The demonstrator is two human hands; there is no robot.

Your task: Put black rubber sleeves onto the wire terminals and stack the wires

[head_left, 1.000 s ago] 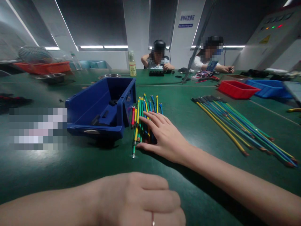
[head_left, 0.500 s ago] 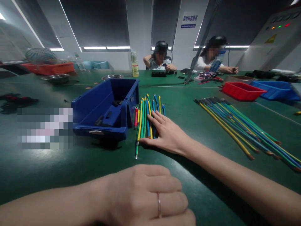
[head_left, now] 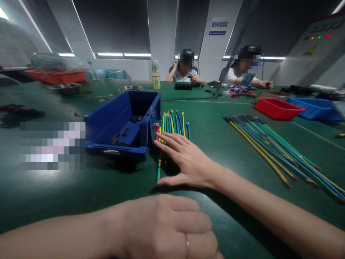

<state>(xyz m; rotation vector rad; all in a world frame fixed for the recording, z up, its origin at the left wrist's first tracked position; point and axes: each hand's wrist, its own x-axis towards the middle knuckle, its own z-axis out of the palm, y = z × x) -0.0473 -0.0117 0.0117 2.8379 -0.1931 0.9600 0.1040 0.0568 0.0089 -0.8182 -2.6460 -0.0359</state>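
Observation:
My right hand [head_left: 185, 156] is open, its fingers spread over the left side of a group of short cables [head_left: 172, 122]. These are green, yellow, blue and red, with metal lugs on some ends. My thumb is beside the near end of a green cable [head_left: 158, 172] that sticks out toward me. Close to the camera, my left hand [head_left: 167, 226], with a ring on one finger, is closed with its fingers curled under. Whatever it may hold is hidden. To the left of the cables stands a blue bin [head_left: 115, 149] containing small black pieces [head_left: 125, 131].
Longer cables [head_left: 269, 147] lie fanned out at the right. Behind them are a red tray [head_left: 279, 109] and a blue tray [head_left: 314, 108]. A bottle [head_left: 156, 75] and metal dishes [head_left: 130, 88] stand farther back. Two people [head_left: 185, 70] sit across the green table [head_left: 212, 216].
My right hand has shifted left and toward me, and its fingers are spread wider across the cables. My left hand stays closed, slightly lower in view.

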